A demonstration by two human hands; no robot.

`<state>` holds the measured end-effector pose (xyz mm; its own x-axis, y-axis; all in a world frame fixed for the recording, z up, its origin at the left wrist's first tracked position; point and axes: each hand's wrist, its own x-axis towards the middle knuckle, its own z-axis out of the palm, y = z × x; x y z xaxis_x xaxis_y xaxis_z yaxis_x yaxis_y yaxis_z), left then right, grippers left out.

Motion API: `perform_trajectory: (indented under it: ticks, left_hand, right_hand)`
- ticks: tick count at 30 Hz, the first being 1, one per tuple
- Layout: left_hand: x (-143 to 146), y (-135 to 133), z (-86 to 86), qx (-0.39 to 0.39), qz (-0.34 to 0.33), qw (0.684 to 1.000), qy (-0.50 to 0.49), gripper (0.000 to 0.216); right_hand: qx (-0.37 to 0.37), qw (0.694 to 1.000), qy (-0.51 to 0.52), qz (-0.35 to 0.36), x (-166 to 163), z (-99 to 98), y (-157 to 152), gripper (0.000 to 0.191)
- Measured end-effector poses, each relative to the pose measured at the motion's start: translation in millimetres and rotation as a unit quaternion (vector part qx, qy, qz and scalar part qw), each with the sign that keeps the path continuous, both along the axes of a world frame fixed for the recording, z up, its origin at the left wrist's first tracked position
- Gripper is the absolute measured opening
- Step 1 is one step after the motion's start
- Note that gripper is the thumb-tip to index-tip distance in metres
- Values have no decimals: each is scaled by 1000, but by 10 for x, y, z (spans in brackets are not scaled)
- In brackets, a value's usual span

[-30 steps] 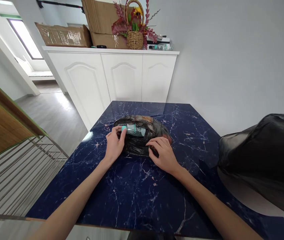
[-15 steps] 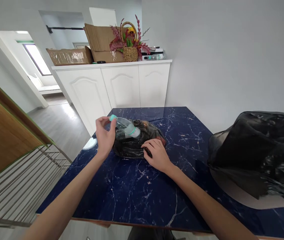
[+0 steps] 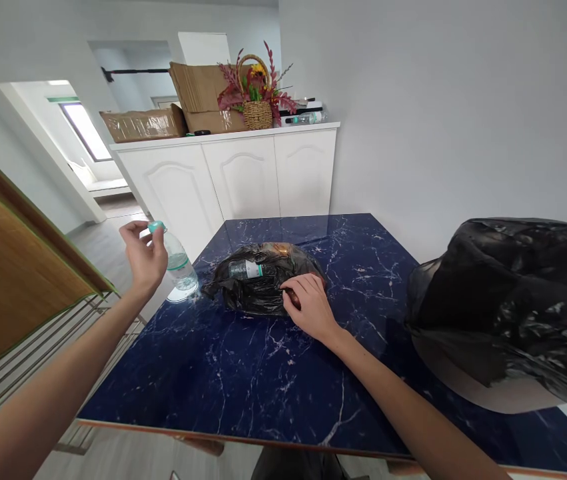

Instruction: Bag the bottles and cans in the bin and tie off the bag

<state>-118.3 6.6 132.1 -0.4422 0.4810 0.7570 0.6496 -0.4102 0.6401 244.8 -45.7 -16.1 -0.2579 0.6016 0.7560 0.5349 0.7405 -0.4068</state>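
My left hand point(image 3: 144, 253) pinches the turquoise cap of a clear plastic bottle point(image 3: 179, 261) with a green-striped label. The bottle hangs tilted at the table's left edge, its base over or on a round pale disc point(image 3: 183, 292); contact is unclear. A black plastic bag point(image 3: 258, 297) lies mid-table, opened at the top. Inside it, another small bottle point(image 3: 248, 269) with a white and green label lies on its side. With fingers curled on the bag's right side, my right hand point(image 3: 309, 305) holds it; a reddish-brown item shows under the fingers.
The table point(image 3: 273, 380) has a glossy blue marbled top. At right, a large black bag point(image 3: 508, 287) covers something on a pale rounded base. Behind stands a white cabinet point(image 3: 243, 180) with cardboard boxes point(image 3: 146, 125) and a flower basket point(image 3: 258, 115). A metal rack point(image 3: 63, 347) is at left.
My left hand has drawn the bottle out of the black bag and carried it left to the table's edge. My right hand stays on the bag. Another bottle now shows in the bag.
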Motion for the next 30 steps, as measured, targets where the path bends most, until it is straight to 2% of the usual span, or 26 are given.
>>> perform_trajectory:
  ticks: [5, 9, 12, 15, 17, 19, 21, 23, 25, 30]
  left_hand:
    - [-219, 86, -204, -57, 23, 998, 15, 40]
    - [-299, 47, -249, -103, 15, 993, 51, 39]
    - [-274, -59, -240, -122, 5, 988, 96, 51]
    - [-155, -230, -222, -95, 33, 983, 154, 66]
    - [-11, -366, -246, -61, 53, 975, 207, 65]
    - [188, -485, -327, -53, 29, 958, 281, 49]
    - [423, -542, -467, -92, -51, 926, 362, 28]
    - [655, -501, -637, -140, -130, 886, 422, 23]
    - [843, -362, -799, -173, -170, 859, 451, 29]
    - [1048, 167, -1042, -244, -173, 829, 473, 46]
  right_hand:
    - [-6, 1000, 11, -9, 14, -18, 20, 15]
    - [-12, 1000, 12, -10, 10, -42, 29, 16]
    - [-15, 1000, 9, -7, 10, -49, 31, 17]
    - [-17, 1000, 10, -6, 6, -54, 36, 18]
    - [-17, 1000, 12, -6, 0, -57, 38, 17]
    - [-18, 1000, 13, -5, -8, -59, 35, 17]
    - [-18, 1000, 12, -4, -14, -57, 30, 17]
    - [-18, 1000, 12, -4, -15, -53, 27, 16]
    - [-18, 1000, 12, -7, -8, -49, 31, 15]
    - [-19, 1000, 13, -19, 20, -45, 62, 17]
